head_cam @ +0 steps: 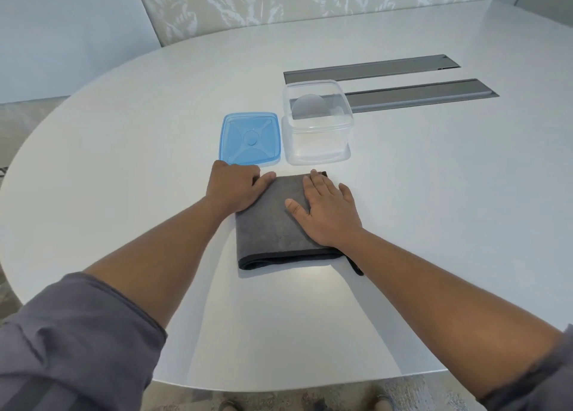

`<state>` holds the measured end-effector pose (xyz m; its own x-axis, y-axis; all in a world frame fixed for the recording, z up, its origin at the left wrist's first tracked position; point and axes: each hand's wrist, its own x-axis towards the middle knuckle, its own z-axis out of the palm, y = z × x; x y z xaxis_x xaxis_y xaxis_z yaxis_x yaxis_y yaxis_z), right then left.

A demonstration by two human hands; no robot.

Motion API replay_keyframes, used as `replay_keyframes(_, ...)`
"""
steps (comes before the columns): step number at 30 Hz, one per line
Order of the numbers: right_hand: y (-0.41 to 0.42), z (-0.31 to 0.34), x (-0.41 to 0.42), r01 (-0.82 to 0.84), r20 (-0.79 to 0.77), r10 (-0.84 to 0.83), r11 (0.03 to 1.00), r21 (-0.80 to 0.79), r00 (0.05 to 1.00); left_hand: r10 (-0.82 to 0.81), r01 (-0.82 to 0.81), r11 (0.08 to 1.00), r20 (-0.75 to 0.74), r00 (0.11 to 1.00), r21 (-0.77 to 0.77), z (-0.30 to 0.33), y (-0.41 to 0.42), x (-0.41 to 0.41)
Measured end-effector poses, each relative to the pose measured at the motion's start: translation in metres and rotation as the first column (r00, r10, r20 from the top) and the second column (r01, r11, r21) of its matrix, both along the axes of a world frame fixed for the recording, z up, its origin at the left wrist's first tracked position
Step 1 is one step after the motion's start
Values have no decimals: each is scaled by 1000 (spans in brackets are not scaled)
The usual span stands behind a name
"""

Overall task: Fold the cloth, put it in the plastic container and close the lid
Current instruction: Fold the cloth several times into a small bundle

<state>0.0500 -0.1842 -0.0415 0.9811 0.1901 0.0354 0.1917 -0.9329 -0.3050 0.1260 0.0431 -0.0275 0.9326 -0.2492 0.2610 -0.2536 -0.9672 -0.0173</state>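
Note:
A dark grey cloth (273, 234) lies folded into a thick rectangle on the white table (124, 150), straight in front of me. My left hand (237, 190) rests at the cloth's far left edge, fingers curled over it. My right hand (327, 212) lies flat on the cloth's right half with its fingers spread. Behind the cloth stands a clear plastic container (317, 125), uncovered and with nothing inside. Its blue lid (250, 139) lies flat on the table just left of the container.
Two long grey metal cable slots (418, 95) are set into the table behind and right of the container. The rounded table edge runs close to my body. A patterned upholstered seat back (310, 1) stands beyond the table.

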Motion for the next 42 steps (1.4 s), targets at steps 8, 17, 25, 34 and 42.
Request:
replay_keyframes(8, 1, -5, 3, 37, 16, -36, 998, -41, 999, 99, -100, 992, -13, 995, -73, 11, -12, -13)
replay_keyframes(17, 0, -4, 3, 46, 25, -44, 994, -96, 999, -71, 15, 968, -216, 974, -251, -15, -48, -88)
replay_keyframes(25, 0, 3, -4, 40, 49, -36, 996, -83, 998, -69, 6, 987, -386, 920, -162, -16, -2, -95)
replay_keyframes(34, 26, 4, -23, -32, 73, 36, 998, -49, 997, -68, 1, 988, -430, 900, -153, -14, -3, -93)
replay_keyframes(42, 14, -3, -21, 85, -17, -89, 982, -168, 996, -86, 25, 990, -443, 893, -140, -14, 0, -92)
